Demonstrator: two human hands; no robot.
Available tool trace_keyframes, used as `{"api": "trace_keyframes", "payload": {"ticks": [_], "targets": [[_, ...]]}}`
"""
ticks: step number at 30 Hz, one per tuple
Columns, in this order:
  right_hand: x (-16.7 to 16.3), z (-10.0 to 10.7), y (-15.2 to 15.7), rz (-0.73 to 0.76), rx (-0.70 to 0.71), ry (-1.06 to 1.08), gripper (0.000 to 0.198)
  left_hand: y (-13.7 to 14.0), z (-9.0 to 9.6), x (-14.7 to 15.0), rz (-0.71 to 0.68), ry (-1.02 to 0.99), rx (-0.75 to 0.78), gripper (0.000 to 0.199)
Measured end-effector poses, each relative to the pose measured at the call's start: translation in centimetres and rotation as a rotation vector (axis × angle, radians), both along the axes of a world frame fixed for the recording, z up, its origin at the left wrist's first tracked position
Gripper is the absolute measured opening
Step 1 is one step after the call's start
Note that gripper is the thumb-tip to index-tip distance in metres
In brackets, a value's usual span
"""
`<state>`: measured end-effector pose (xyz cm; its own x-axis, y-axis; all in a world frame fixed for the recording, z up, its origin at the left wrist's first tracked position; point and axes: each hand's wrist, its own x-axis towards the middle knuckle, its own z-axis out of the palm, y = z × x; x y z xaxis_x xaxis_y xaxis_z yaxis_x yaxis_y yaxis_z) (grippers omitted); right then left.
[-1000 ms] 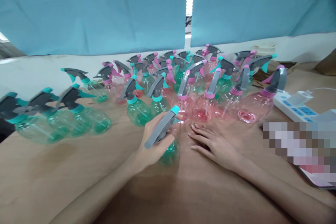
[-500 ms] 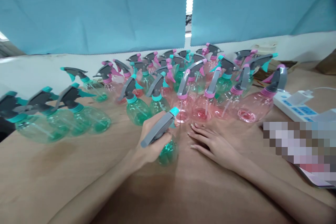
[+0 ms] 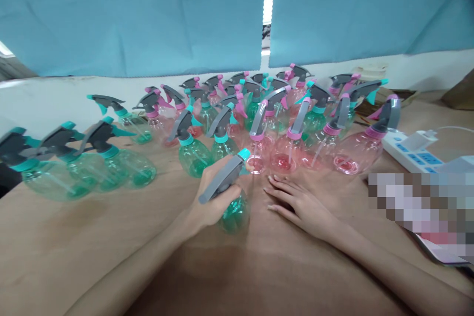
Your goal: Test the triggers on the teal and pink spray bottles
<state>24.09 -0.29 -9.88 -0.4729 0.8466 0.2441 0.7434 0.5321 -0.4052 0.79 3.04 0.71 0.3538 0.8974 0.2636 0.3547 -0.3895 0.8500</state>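
Observation:
My left hand (image 3: 215, 197) is wrapped round the neck of a green spray bottle (image 3: 234, 215) with a grey head and a turquoise nozzle tip. The bottle's trigger is mostly hidden behind my fingers. My right hand (image 3: 301, 207) lies flat on the wooden table (image 3: 222, 281) with its fingers stretched out, holding nothing. Just beyond its fingertips stands a pink spray bottle (image 3: 284, 158). Two more green spray bottles (image 3: 195, 158) stand right behind my left hand.
Several green spray bottles (image 3: 138, 173) stand at the left, and many more pink and green ones crowd the back. To the right are a white power strip (image 3: 411, 153) and a flat device (image 3: 444, 252) with a blurred-out surface. A blue cloth (image 3: 129, 19) hangs behind.
Both hands keep nearly the same pose, the left still round the green spray bottle. The view has shifted very slightly.

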Motion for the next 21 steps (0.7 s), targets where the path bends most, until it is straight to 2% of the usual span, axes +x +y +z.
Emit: {"api": "trace_keyframes", "payload": {"ticks": [4,10,16,21], "targets": [[0.02,0.04,0.01,0.002,-0.005,-0.018,0.043,0.02,0.02,0.08,-0.020,-0.012,-0.020,0.005],[0.09,0.05,0.07,0.005,-0.009,-0.039,0.044,-0.54,0.06,0.56,0.034,-0.074,-0.064,0.021],[0.18,-0.14,0.10,0.004,-0.011,0.003,0.043,-0.60,-0.37,0.54,0.056,-0.115,-0.072,0.009],[0.19,-0.13,0.10,0.005,-0.014,-0.003,0.043,-0.51,-0.26,0.52,-0.003,-0.112,-0.074,0.028]]}}
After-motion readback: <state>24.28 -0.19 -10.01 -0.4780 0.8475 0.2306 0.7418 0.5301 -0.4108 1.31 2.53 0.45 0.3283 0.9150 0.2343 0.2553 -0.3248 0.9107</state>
